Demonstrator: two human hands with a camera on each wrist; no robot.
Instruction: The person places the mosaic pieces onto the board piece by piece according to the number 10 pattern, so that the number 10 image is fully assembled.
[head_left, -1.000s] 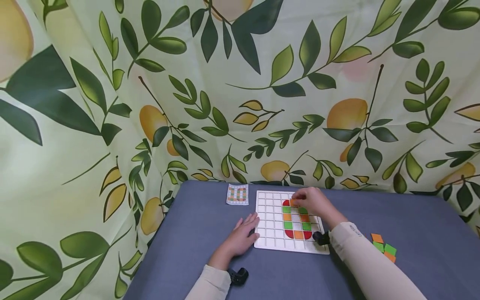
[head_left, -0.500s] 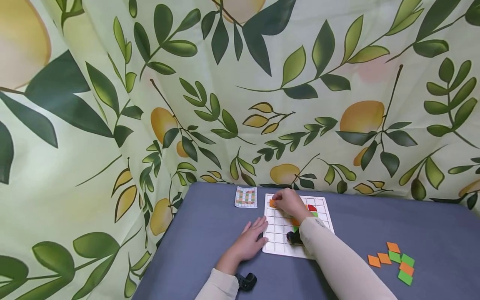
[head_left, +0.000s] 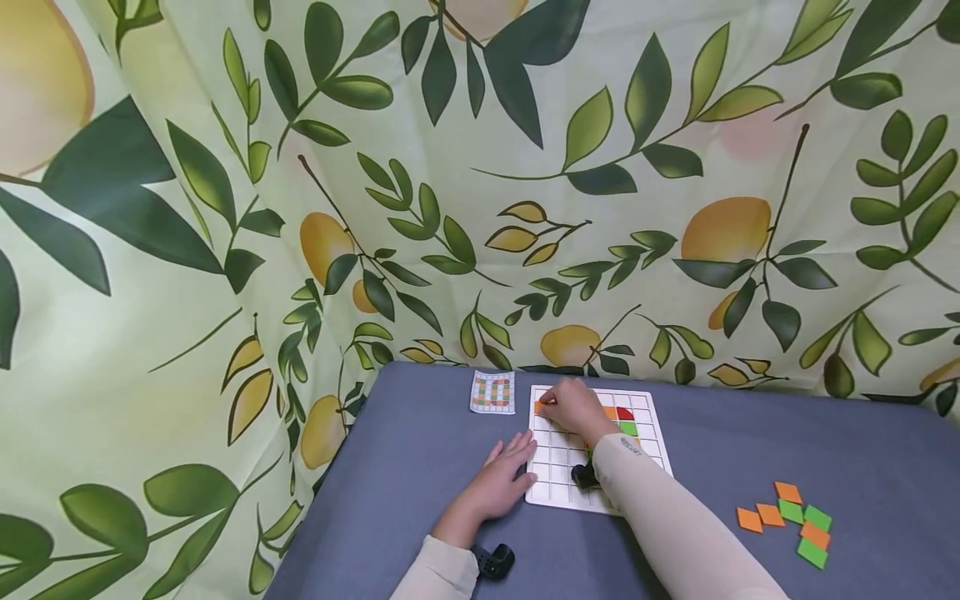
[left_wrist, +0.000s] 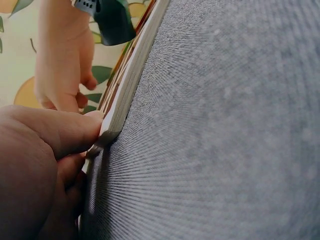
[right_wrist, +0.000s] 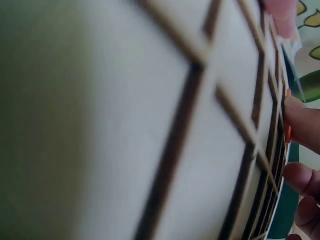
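Observation:
A white grid board (head_left: 553, 492) lies on the table, with red, orange and green tiles set in its cells; my right forearm hides many of them. At the board's far left corner, my right hand (head_left: 577, 408) holds an orange tile (head_left: 538, 407) by the fingertips. In the right wrist view that orange tile (right_wrist: 288, 135) appears edge-on at the grid, under a fingertip. My left hand (head_left: 498, 483) rests at the left edge of the board with fingers extended. The left wrist view has its thumb (left_wrist: 75, 131) touching the board's edge (left_wrist: 116, 120).
Left of the board lies a small pattern card (head_left: 492, 392) printed with coloured squares. Several loose orange and green tiles (head_left: 791, 512) are spread on the table to the right. A fabric with leaves and lemons (head_left: 450, 208) hangs behind the table.
My right hand has moved left with the orange tile, from the coloured ring to the board's far left corner, and barely moves over the last half second. My left hand stays at the edge.

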